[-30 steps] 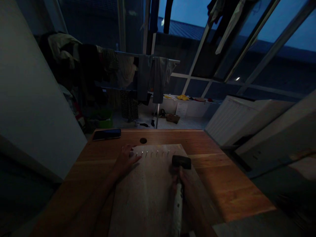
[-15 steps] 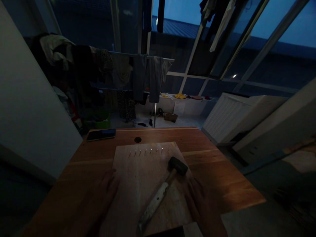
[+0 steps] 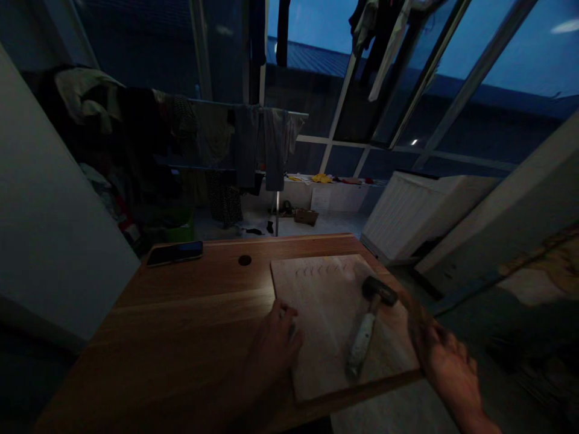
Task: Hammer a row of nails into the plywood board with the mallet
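Observation:
A pale wooden board (image 3: 325,301) lies on the right part of a wooden table (image 3: 181,325). A row of several small nails (image 3: 321,271) stands near the board's far edge. On the board lies a hammer (image 3: 368,325) with a dark head and a light handle, and no hand holds it. My left hand (image 3: 275,340) rests at the board's left edge with its fingers curled against it. At the board's right edge is my right hand (image 3: 446,361), smeared by motion, its fingers hard to read.
A dark phone (image 3: 174,253) lies at the table's far left, and a round hole (image 3: 245,260) is in the tabletop beside the board. A white wall (image 3: 49,229) stands left and a white radiator (image 3: 407,211) right. Behind the table, clothes hang on a drying rack (image 3: 235,144).
My right hand let go of the hammer, which now lies on the board. Both hands went to the board's edges, and the board slid to the right side of the table.

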Demonstrator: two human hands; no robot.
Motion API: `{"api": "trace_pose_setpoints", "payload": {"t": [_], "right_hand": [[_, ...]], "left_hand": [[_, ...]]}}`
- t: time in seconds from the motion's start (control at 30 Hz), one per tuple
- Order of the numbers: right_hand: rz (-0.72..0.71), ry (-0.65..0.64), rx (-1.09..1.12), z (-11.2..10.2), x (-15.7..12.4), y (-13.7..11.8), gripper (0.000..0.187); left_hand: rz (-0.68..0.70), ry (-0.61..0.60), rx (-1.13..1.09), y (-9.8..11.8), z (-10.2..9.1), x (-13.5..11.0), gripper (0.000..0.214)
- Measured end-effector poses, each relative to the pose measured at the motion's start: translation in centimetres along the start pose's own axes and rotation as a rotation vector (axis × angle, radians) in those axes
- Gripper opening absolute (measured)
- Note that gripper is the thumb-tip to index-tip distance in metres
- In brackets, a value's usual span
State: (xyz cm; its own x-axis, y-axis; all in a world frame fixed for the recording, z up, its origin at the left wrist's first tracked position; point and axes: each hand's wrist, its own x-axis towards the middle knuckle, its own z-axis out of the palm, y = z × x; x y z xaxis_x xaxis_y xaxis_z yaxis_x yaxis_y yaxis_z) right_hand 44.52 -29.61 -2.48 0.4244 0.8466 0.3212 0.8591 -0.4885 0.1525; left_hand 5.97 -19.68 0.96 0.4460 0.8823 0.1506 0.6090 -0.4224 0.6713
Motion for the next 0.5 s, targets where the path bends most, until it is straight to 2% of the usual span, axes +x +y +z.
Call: {"api": "trace_pose_setpoints", "payload": {"t": [0.1,0.23,0.37,0.5], "right_hand": [[0.048,-0.113,-0.026,0.2,2.0,2.7,0.050],[0.085,-0.155,0.026,0.3,3.4,3.9,0.049],[0.131,-0.177,0.090,-0.2,3.4,3.5,0.054],[0.069,-0.202,0.100,-0.4,2.2,2.5,0.052]], "left_hand": [[0.126,-0.113,0.047,2.1,2.1,0.8,0.035],[0.163,-0.198,0.174,3.1,3.0,1.1,0.040],[0.138,-0.106,0.223,2.7,2.7,0.7,0.037],[0.130,-0.038,0.288,1.7,1.8,-0.6,0.035]]}}
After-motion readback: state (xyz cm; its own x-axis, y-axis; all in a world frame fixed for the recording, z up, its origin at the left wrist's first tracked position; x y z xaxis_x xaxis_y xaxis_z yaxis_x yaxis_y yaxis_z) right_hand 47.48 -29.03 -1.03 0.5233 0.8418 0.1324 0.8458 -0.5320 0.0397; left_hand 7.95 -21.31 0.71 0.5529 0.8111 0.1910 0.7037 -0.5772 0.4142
